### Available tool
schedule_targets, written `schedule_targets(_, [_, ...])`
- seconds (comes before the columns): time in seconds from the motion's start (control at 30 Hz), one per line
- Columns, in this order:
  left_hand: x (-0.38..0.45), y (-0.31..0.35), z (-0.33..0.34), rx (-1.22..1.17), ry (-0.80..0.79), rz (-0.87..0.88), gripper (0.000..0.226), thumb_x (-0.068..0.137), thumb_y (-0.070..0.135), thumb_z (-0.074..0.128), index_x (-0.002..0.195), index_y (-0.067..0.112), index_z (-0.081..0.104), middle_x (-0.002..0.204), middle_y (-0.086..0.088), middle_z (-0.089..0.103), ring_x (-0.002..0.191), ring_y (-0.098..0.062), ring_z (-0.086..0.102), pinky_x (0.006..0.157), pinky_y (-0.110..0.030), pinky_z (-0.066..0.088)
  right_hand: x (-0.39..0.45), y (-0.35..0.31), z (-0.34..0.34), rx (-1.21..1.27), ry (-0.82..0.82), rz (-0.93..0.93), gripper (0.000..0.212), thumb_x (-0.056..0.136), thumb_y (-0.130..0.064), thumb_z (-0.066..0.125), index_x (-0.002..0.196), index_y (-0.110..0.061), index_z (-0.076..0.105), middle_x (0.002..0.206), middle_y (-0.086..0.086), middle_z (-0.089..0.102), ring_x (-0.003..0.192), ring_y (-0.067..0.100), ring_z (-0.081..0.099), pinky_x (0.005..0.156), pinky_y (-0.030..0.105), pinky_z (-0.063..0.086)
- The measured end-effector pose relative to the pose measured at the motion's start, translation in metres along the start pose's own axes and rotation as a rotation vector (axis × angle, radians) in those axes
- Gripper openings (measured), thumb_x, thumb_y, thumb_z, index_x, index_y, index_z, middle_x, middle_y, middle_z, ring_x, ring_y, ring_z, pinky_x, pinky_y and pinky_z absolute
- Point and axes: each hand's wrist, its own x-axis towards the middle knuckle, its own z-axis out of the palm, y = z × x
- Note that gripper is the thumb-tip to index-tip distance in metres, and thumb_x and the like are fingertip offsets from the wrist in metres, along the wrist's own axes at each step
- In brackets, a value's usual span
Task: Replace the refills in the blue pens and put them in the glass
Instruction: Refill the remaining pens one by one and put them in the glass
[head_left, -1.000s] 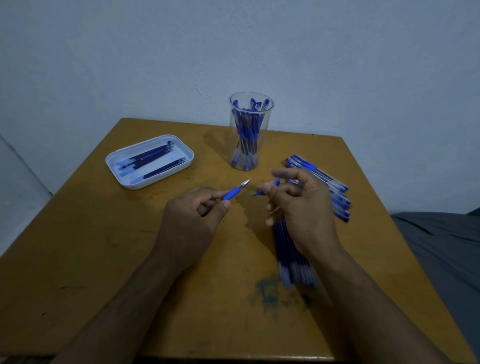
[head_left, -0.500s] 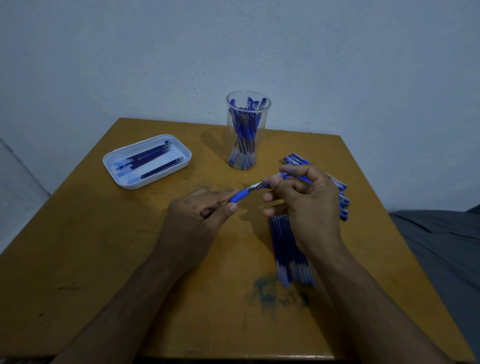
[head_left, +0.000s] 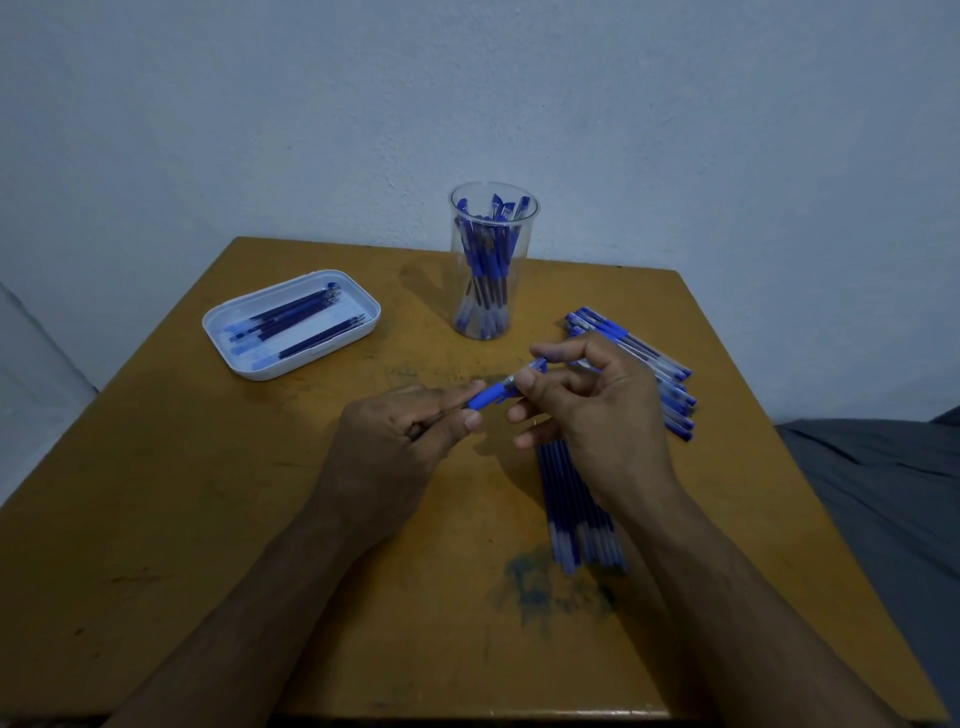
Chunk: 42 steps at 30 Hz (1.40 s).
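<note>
Bare tabletop (head_left: 156, 519) front-left; tray (head_left: 291, 325) back-left, glass (head_left: 491, 260) back-centre, pens (head_left: 649, 364) and refills (head_left: 582, 509) crowd the right side.

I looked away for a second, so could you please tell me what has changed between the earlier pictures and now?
The right hand brought its small blue piece leftward onto the tip of the pen that the left hand holds; a second ago the two were apart. Both hands kept their grips. The glass, tray, loose pens and refills stayed put.
</note>
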Motion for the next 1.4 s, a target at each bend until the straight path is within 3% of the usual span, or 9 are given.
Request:
schedule_targets(0.27, [-0.001, -0.002, 0.0, -0.057, 0.0, -0.079, 0.036, 0.087, 0.04, 0.066, 0.121, 0.029, 0.073, 0.078, 0.007, 0.068, 0.075, -0.018, 0.063, 0.068, -0.042, 0.056, -0.005, 0.002, 0.006, 0.052, 0.032, 0.007, 0.02, 0.09, -0.003, 0.071, 0.109, -0.004, 0.064, 0.08, 0.017, 0.075, 0.072, 0.03, 0.075, 0.053, 0.039, 0.061])
schedule_targets(0.6, [-0.003, 0.002, 0.006, -0.135, -0.003, -0.129, 0.03, 0.088, 0.025, 0.07, 0.117, 0.02, 0.075, 0.081, 0.017, 0.072, 0.071, -0.003, 0.065, 0.061, -0.012, 0.047, -0.013, 0.003, 0.01, 0.113, 0.039, 0.044, 0.025, 0.092, -0.003, 0.07, 0.114, -0.007, 0.059, 0.078, 0.019, 0.074, 0.074, 0.029, 0.076, 0.053, 0.036, 0.061])
schedule_targets(0.7, [-0.001, 0.006, 0.011, -0.154, 0.001, -0.147, 0.03, 0.092, 0.018, 0.07, 0.121, 0.02, 0.073, 0.079, 0.015, 0.073, 0.066, -0.002, 0.065, 0.058, -0.012, 0.048, -0.01, 0.001, 0.012, 0.101, 0.064, 0.028, 0.028, 0.092, -0.004, 0.071, 0.116, -0.009, 0.059, 0.079, 0.018, 0.074, 0.076, 0.027, 0.077, 0.053, 0.037, 0.061])
schedule_targets(0.8, [-0.001, 0.004, 0.007, -0.105, -0.035, -0.135, 0.039, 0.093, 0.025, 0.07, 0.131, 0.026, 0.066, 0.091, 0.006, 0.073, 0.081, -0.011, 0.069, 0.073, -0.024, 0.057, -0.006, -0.001, 0.012, 0.056, 0.099, -0.006, 0.027, 0.093, -0.005, 0.071, 0.116, -0.012, 0.059, 0.078, 0.015, 0.073, 0.078, 0.025, 0.077, 0.055, 0.041, 0.062])
schedule_targets(0.9, [0.001, 0.003, -0.007, -0.044, -0.084, -0.169, 0.046, 0.096, 0.021, 0.066, 0.14, 0.031, 0.058, 0.117, 0.014, 0.067, 0.108, -0.001, 0.064, 0.091, -0.02, 0.053, -0.002, -0.007, 0.008, -0.023, 0.139, -0.074, 0.025, 0.095, -0.006, 0.068, 0.117, -0.016, 0.059, 0.078, 0.015, 0.069, 0.079, 0.022, 0.077, 0.053, 0.042, 0.062])
schedule_targets(1.03, [0.005, -0.002, -0.02, 0.349, -0.122, -0.101, 0.055, 0.095, 0.033, 0.063, 0.148, 0.03, 0.048, 0.137, 0.014, 0.054, 0.128, -0.001, 0.047, 0.109, -0.026, 0.04, 0.008, -0.028, 0.005, -0.126, 0.235, -0.173, 0.025, 0.098, -0.01, 0.066, 0.118, -0.021, 0.06, 0.084, 0.015, 0.067, 0.078, 0.019, 0.075, 0.051, 0.038, 0.06])
schedule_targets(1.2, [0.031, -0.009, -0.01, 0.627, -0.266, -0.162, 0.062, 0.098, 0.05, 0.052, 0.153, 0.028, 0.035, 0.159, 0.005, 0.034, 0.145, -0.015, 0.029, 0.12, -0.039, 0.032, 0.033, -0.083, 0.012, -0.223, 0.298, -0.317, 0.023, 0.099, -0.012, 0.064, 0.118, -0.025, 0.059, 0.085, 0.007, 0.068, 0.064, 0.018, 0.072, 0.05, 0.036, 0.06])
schedule_targets(1.27, [0.039, -0.013, -0.007, 0.673, -0.287, -0.13, 0.064, 0.099, 0.054, 0.048, 0.155, 0.028, 0.031, 0.163, 0.003, 0.029, 0.149, -0.017, 0.025, 0.122, -0.043, 0.03, 0.047, -0.107, 0.014, -0.255, 0.328, -0.373, 0.024, 0.099, -0.012, 0.063, 0.119, -0.026, 0.058, 0.084, 0.002, 0.068, 0.064, 0.016, 0.072, 0.052, 0.04, 0.061])
schedule_targets(1.4, [0.037, -0.027, -0.003, 0.74, -0.329, -0.109, 0.058, 0.103, 0.057, 0.032, 0.155, 0.032, 0.032, 0.165, 0.003, 0.025, 0.153, -0.017, 0.017, 0.126, -0.041, 0.012, 0.073, -0.142, 0.019, -0.252, 0.378, -0.452, 0.026, 0.1, -0.009, 0.06, 0.123, -0.021, 0.058, 0.082, 0.003, 0.066, 0.07, 0.017, 0.071, 0.048, 0.032, 0.06])
